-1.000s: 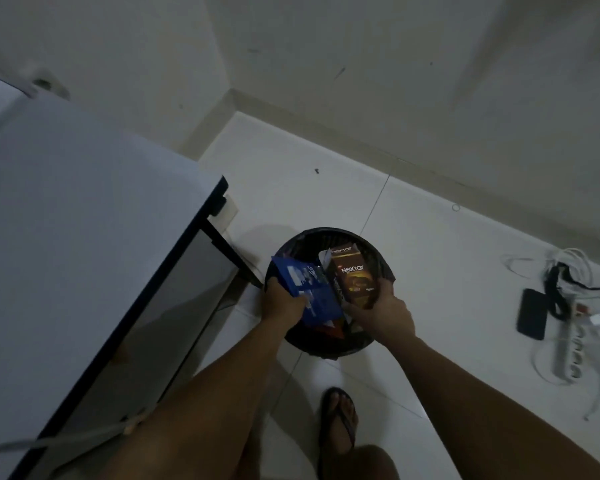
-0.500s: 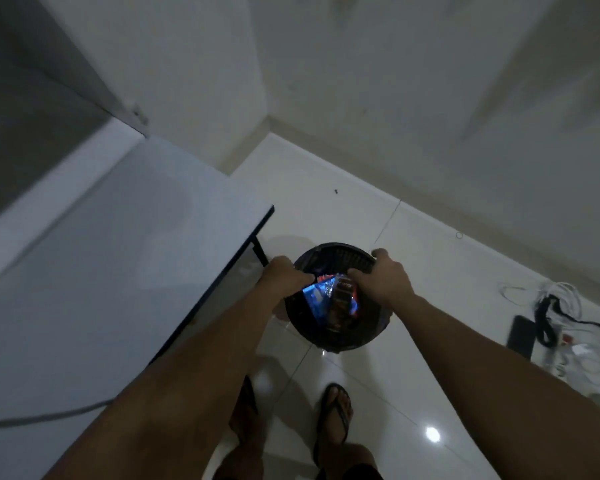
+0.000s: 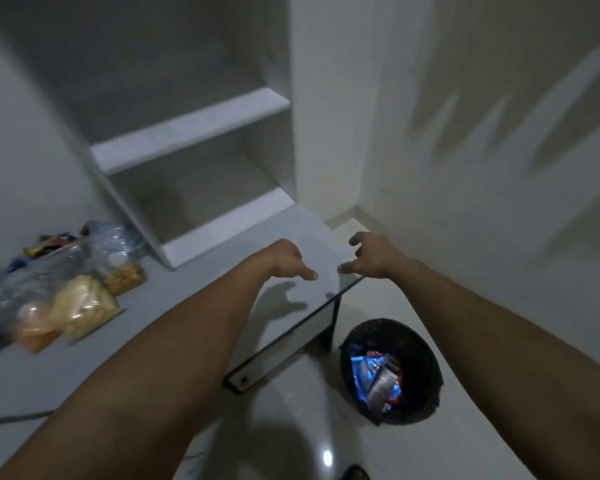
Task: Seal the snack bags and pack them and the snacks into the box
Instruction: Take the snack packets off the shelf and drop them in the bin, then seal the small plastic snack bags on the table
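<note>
Both of our hands are empty and in the air over the counter [image 3: 84, 372]: the left hand [image 3: 284, 258] curled loosely with the forefinger poking out, the right hand [image 3: 371, 254] spread with fingers hanging slack, neither one pinching anything. We read this as the gap between loads, with the reach for the next batch about to start. Down on the floor to our right sits the round black bin [image 3: 392, 372], dark and soft-walled, serving as the box as far as we can tell, with shiny blue foil wrappers [image 3: 366, 370] and a few red and silver packs crumpled inside. The snack bags [image 3: 73, 299] wait well apart from our hands at the counter's left: clear crinkly plastic, blurred, showing pale yellow chips, something orange, and brown crackers [image 3: 123, 277] in a small pouch. Behind them lie small dark bars [image 3: 47, 245], too smeared to read. The counter is smooth, matte grey with a thin dark edge; the white shelf unit [image 3: 191, 129] behind stands bare. Next, we judge, comes a swing left to those open bags, whose slippery film calls for a firm pinch at the mouth to seal them.
</note>
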Tool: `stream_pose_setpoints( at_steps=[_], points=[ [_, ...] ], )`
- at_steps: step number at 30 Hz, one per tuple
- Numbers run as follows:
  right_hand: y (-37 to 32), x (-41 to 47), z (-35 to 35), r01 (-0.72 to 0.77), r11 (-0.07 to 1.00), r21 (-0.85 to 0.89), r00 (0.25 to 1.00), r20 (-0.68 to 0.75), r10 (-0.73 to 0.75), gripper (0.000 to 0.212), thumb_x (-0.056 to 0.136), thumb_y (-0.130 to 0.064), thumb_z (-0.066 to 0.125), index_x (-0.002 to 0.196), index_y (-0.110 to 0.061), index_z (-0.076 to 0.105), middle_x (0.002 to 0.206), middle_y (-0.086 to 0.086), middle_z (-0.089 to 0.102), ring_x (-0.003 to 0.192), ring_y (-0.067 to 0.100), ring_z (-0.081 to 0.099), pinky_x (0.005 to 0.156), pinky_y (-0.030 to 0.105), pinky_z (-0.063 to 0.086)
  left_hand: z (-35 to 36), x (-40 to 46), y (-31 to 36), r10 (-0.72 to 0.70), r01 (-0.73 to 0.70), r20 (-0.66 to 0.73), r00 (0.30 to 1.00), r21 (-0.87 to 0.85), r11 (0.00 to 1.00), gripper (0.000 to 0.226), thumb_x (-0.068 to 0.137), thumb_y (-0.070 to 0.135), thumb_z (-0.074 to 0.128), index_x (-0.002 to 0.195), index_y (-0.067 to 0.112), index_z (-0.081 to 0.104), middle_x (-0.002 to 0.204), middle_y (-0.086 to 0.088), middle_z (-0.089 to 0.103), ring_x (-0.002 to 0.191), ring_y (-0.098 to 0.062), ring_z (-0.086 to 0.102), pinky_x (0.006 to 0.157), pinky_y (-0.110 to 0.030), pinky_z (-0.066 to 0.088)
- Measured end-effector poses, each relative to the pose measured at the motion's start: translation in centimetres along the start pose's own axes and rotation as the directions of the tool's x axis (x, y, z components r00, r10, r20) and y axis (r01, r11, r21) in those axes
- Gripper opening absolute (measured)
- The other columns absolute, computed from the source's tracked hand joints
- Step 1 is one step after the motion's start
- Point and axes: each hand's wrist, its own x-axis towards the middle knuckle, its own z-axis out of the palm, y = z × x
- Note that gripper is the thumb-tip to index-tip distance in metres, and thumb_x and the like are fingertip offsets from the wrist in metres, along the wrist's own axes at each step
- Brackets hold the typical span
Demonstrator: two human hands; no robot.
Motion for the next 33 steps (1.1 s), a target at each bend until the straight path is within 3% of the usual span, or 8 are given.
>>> stream_pose_setpoints(
  at_steps=[11, 16, 18, 21, 25, 28, 30, 33],
  points=[
    [-24.9, -3.0, 7.4, 0.281, 0.950, -0.139, 0.958, 0.091, -0.270, 0.079, 0.071, -0.046, 0.080, 0.134, -0.012, 0.048, 0.135, 0.009, 0.054, 0.122, 0.027, 0.052, 0.098, 0.035, 0.044, -14.0, -14.5, -20.4, -0.101, 0.090, -0.208, 0.973, -0.061, 0.994, 0.065, 0.076, 0.038, 0.078, 0.129, 0.009, 0.056, 0.127, -0.007, 0.057, 0.115, -0.029, 0.056, 0.095, -0.048, 0.051],
    [-35.1, -5.5, 13.5, 0.419, 0.892, -0.170, 0.906, 0.147, -0.397, 0.076, 0.072, -0.042, 0.080, 0.133, -0.008, 0.051, 0.131, 0.011, 0.059, 0.119, 0.028, 0.055, 0.099, 0.035, 0.045, -17.7, -20.9, -30.0, -0.211, 0.180, -0.287, 0.934, -0.130, 0.975, 0.059, 0.075, 0.037, 0.079, 0.122, 0.008, 0.059, 0.116, -0.004, 0.059, 0.107, -0.028, 0.059, 0.093, -0.047, 0.052],
    [-38.3, -6.1, 15.6, 0.463, 0.865, -0.192, 0.884, 0.168, -0.436, 0.074, 0.072, -0.042, 0.080, 0.132, -0.007, 0.053, 0.128, 0.011, 0.061, 0.116, 0.028, 0.057, 0.095, 0.033, 0.047, -18.7, -22.6, -33.1, -0.238, 0.196, -0.328, 0.914, -0.157, 0.968, 0.054, 0.074, 0.036, 0.081, 0.114, 0.005, 0.063, 0.112, -0.007, 0.063, 0.096, -0.024, 0.061, 0.088, -0.036, 0.053],
    [-41.9, -6.5, 18.2, 0.506, 0.838, -0.204, 0.860, 0.189, -0.473, 0.074, 0.069, -0.044, 0.081, 0.130, -0.010, 0.055, 0.126, 0.009, 0.062, 0.113, 0.026, 0.058, 0.089, 0.031, 0.047, -19.4, -24.7, -36.7, -0.284, 0.207, -0.365, 0.887, -0.237, 0.949, 0.028, 0.078, 0.025, 0.079, 0.094, 0.007, 0.066, 0.087, -0.007, 0.062, 0.070, -0.018, 0.057, 0.060, -0.020, 0.049],
    [-45.3, -6.4, 21.1, 0.543, 0.816, -0.200, 0.834, 0.238, -0.497, 0.072, 0.072, -0.041, 0.080, 0.131, -0.010, 0.054, 0.129, 0.009, 0.060, 0.115, 0.026, 0.057, 0.094, 0.033, 0.047, -19.7, -26.1, -40.4, -0.362, 0.266, -0.353, 0.862, -0.292, 0.918, 0.025, 0.078, 0.033, 0.076, 0.092, 0.015, 0.068, 0.104, -0.010, 0.064, 0.098, -0.028, 0.061, 0.075, -0.039, 0.053],
    [-47.6, -5.4, 22.9, 0.573, 0.802, -0.171, 0.809, 0.274, -0.519, 0.068, 0.074, -0.036, 0.080, 0.130, -0.008, 0.054, 0.129, 0.011, 0.059, 0.113, 0.026, 0.059, 0.096, 0.037, 0.048, -20.0, -25.8, -42.7, -0.396, 0.271, -0.358, 0.845, -0.353, 0.896, 0.018, 0.079, 0.030, 0.076, 0.085, 0.019, 0.063, 0.102, -0.006, 0.061, 0.101, -0.028, 0.059, 0.081, -0.042, 0.054],
    [-48.9, -4.4, 24.1, 0.589, 0.790, -0.171, 0.794, 0.305, -0.526, 0.066, 0.076, -0.036, 0.078, 0.131, -0.008, 0.053, 0.129, 0.011, 0.059, 0.114, 0.026, 0.059, 0.096, 0.036, 0.048, -20.3, -25.4, -43.8, -0.415, 0.264, -0.368, 0.832, -0.395, 0.880, 0.018, 0.080, 0.028, 0.075, 0.087, 0.015, 0.064, 0.096, -0.005, 0.059, 0.095, -0.026, 0.059, 0.078, -0.039, 0.054],
    [-50.9, -2.1, 25.7, 0.617, 0.768, -0.173, 0.770, 0.333, -0.544, 0.062, 0.080, -0.034, 0.075, 0.132, -0.008, 0.052, 0.129, 0.011, 0.059, 0.115, 0.027, 0.058, 0.096, 0.036, 0.047, -21.1, -24.2, -45.4, -0.454, 0.238, -0.424, 0.784, -0.470, 0.850, 0.016, 0.080, 0.020, 0.075, 0.086, 0.010, 0.064, 0.078, -0.006, 0.056, 0.067, -0.017, 0.053, 0.056, -0.023, 0.043]
  ],
)
